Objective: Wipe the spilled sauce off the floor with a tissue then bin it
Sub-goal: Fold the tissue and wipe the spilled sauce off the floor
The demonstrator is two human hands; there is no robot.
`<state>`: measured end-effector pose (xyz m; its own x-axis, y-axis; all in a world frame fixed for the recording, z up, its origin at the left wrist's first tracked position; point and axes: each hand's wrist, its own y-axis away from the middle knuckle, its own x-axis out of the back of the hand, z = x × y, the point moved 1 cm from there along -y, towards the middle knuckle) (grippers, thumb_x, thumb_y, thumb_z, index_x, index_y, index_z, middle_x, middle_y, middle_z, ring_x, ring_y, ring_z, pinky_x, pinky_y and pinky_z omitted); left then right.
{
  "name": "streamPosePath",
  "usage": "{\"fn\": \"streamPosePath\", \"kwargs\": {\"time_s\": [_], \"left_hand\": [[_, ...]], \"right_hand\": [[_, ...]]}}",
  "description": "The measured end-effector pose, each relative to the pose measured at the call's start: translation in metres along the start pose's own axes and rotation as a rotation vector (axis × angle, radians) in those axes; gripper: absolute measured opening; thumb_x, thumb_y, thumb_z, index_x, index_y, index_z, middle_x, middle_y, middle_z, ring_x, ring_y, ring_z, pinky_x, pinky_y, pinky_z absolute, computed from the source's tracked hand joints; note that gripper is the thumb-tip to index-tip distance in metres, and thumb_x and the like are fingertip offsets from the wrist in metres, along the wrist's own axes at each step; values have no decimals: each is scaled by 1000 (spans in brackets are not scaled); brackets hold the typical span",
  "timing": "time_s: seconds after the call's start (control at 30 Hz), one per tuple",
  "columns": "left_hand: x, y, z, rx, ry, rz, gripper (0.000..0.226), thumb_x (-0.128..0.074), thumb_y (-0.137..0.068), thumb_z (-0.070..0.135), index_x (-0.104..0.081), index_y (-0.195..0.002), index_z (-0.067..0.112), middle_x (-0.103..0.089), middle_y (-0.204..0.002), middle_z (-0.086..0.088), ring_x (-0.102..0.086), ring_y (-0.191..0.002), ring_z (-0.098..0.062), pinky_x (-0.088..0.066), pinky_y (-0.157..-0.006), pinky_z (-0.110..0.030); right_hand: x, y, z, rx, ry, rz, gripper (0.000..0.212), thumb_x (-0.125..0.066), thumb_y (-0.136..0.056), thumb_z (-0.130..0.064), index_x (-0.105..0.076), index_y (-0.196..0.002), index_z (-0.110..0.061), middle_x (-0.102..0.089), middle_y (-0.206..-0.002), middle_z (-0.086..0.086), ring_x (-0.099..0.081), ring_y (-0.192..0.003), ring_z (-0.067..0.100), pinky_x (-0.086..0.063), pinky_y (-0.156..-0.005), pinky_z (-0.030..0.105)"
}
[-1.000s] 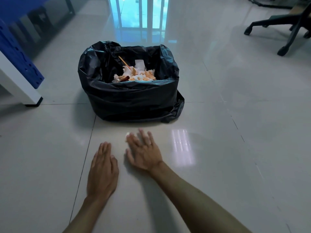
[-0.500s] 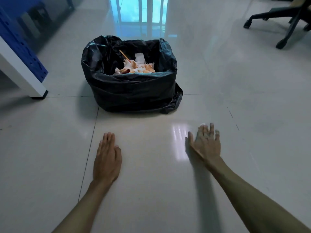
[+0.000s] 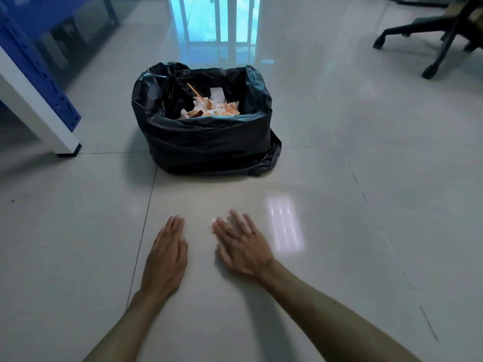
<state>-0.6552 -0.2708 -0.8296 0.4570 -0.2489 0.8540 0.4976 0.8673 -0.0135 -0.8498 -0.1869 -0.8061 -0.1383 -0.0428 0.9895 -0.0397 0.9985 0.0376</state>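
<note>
Right hand [image 3: 241, 246] flat on tissue [image 3: 214, 220], beside left hand [image 3: 167, 254].

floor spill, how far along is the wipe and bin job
Done: no sauce shows on the floor. In hand: the right hand presses flat on a tissue, only a white edge showing; the left hand rests flat beside it. Left: dropping the tissue into the bin.

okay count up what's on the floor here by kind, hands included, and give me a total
Hands flat on the floor: 2, left hand and right hand
Tissue: 1, a white bit showing under the right fingertips
Bin with black bag: 1
Office chair base: 1
Blue and white furniture leg: 1
Total: 6
</note>
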Motion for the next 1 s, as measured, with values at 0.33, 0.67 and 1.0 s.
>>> {"fn": "streamPosePath", "kwargs": {"time_s": [0.33, 0.67, 1.0], "left_hand": [[-4, 13, 16, 8, -105, -11, 64, -10, -97, 39, -10, -156, 13, -6, -164, 4, 4, -150, -5, 0, -123, -30], [-8, 27, 19, -48, -147, -22, 66, -5, -95, 42, -6, -156, 16, -2, -164, 3, 7, -150, -5, 0, -123, -29], [-5, 16, 21, -13, -149, 49, 65, -16, -93, 38, -31, -152, 15, -30, -160, -2, -19, -150, -13, -11, -122, -28]], "right_hand": [[23, 107, 126, -710, 48, -78, 66, -14, -98, -46, -33, -151, -10, -33, -158, 9, -20, -148, 35, -16, -117, 51], [-5, 47, 11, -168, -57, 96, 49, -36, -97, -34, -59, -132, -9, -63, -133, 9, -47, -134, 34, -38, -110, 51], [13, 5, 26, -122, 31, 165, 38, -30, -84, -11, -63, -102, -19, -70, -108, -1, -60, -116, 25, -43, -101, 43]]}}
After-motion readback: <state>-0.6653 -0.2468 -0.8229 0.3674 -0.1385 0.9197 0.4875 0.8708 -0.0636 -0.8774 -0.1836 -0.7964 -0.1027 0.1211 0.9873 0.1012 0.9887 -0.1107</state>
